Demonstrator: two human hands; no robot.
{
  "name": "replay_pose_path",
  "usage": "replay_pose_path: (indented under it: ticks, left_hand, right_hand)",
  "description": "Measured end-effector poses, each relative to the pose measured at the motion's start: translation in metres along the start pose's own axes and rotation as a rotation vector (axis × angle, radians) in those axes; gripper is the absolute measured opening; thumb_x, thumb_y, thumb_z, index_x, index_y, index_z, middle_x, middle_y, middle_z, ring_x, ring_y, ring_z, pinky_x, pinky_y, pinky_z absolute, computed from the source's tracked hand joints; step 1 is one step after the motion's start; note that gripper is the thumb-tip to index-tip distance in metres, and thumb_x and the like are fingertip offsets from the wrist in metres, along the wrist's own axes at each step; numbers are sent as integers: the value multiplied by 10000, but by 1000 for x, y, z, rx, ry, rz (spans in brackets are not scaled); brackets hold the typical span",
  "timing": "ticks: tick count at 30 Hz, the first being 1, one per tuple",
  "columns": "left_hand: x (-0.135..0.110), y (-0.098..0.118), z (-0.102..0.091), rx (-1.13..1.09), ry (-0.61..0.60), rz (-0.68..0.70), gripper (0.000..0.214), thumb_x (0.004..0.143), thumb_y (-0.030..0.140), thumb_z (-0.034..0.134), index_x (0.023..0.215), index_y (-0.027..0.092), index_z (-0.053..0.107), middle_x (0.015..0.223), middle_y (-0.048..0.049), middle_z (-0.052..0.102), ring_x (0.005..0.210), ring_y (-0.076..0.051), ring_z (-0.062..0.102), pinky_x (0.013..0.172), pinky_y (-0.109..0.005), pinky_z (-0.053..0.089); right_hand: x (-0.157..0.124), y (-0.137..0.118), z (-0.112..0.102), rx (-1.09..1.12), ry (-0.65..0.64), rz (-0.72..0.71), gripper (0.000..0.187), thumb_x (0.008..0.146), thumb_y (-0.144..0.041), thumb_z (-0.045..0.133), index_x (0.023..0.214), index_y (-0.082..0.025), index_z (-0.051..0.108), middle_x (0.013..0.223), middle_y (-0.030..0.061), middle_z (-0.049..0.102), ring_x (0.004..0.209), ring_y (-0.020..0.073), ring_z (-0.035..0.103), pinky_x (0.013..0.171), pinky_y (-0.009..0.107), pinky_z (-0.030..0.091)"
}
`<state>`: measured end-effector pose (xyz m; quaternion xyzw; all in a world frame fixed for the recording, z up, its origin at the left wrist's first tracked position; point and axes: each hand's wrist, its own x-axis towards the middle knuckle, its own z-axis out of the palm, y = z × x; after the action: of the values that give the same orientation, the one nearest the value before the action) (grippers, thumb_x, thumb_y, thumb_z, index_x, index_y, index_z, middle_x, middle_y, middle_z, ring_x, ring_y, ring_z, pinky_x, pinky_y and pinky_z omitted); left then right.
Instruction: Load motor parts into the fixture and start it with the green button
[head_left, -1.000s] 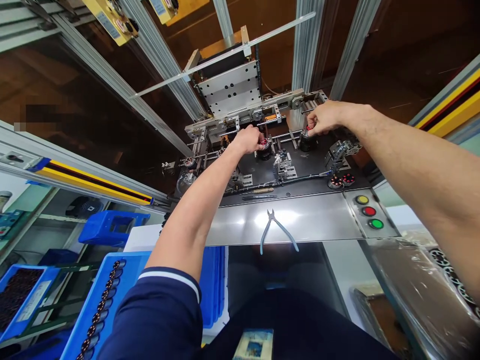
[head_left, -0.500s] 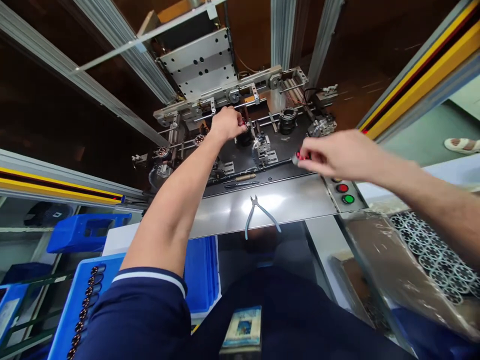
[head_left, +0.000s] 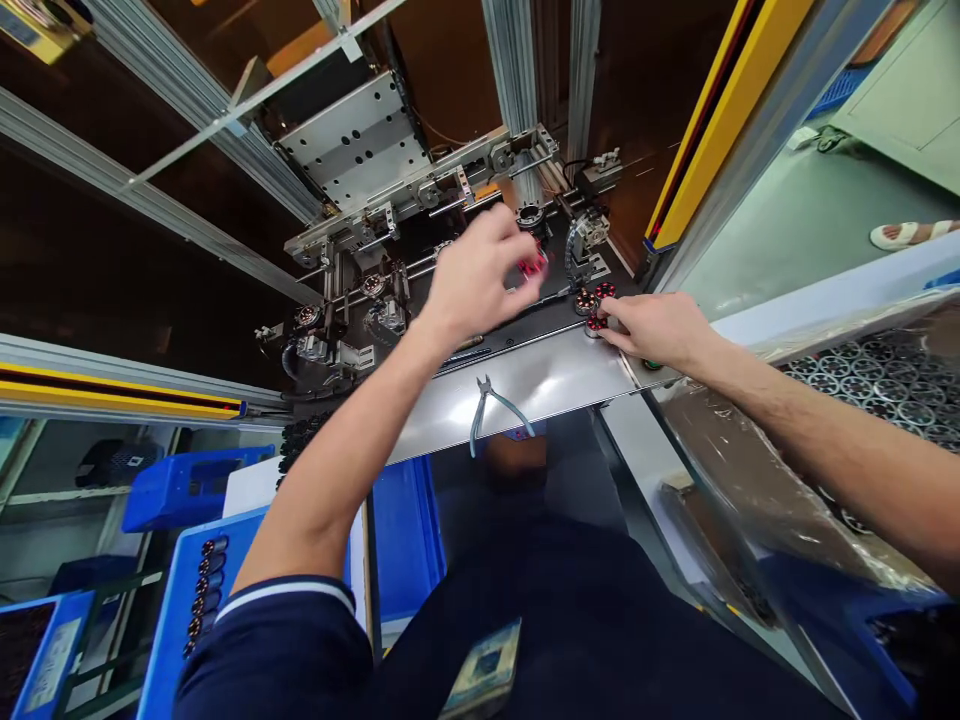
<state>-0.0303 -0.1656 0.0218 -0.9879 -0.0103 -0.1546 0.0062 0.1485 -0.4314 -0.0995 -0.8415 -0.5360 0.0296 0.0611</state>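
My left hand hangs over the black machine bed, its fingertips pinching a blurred red-and-black coil part. Just beyond stands a black ring fixture, apart from that hand. My right hand rests at the bed's front edge, its fingertips on a red-and-black coil part. Beside those fingers lie two more such parts. Below both hands, a pair of blue-handled pliers lies on the steel plate.
Aluminium rails and a drilled steel plate frame the machine, with yellow light-curtain bars on both sides. A blue tray holding dark round parts sits at lower left. Plastic-wrapped round parts lie at right. A person's sandalled foot shows far right.
My right hand has moved from above the bed down to the small group of coil parts at its front edge. My left hand has shifted rightward, and the view has turned.
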Motion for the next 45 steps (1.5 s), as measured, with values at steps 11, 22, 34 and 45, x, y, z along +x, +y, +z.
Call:
replay_pose_path:
  ticks: [11,22,34,45]
  left_hand:
    - [-3,74,111,-27,-374,108,327,1222,341,648,1324,178,912,1309,-176,863,1287,-350,792,921,-464,586]
    - [-85,29,18,27,-209,-95,300,1210,476,762,1391,262,869,1374,-96,888,1306,-304,832,902,-451,580]
    - [-210,-279,-134,200,29,-859,474,1050,696,739,1282,316,902,1376,-9,900,1258,-290,687,1144,-524,561]
    - [-259,-363,-41,60,-155,-810,1014,790,1111,871,1280,223,896,1588,-112,808,1528,-342,565,1327,-537,441]
  right_hand:
    - [-98,1,-52,151,135,-100,270,1208,-517,636,1150,-302,789,935,25,868,817,251,784,709,390,440]
    - [-90,-76,-115,375,247,-400,129,1208,-456,731,1173,-360,810,958,-14,865,806,222,821,746,432,636]
    - [227,-244,-149,188,-40,-472,342,1094,-407,753,1341,-259,938,1114,65,927,984,261,825,1027,448,632]
    - [363,-318,-42,-126,-228,-477,548,1107,-606,859,1472,-198,823,1242,103,883,1077,245,796,1043,443,651]
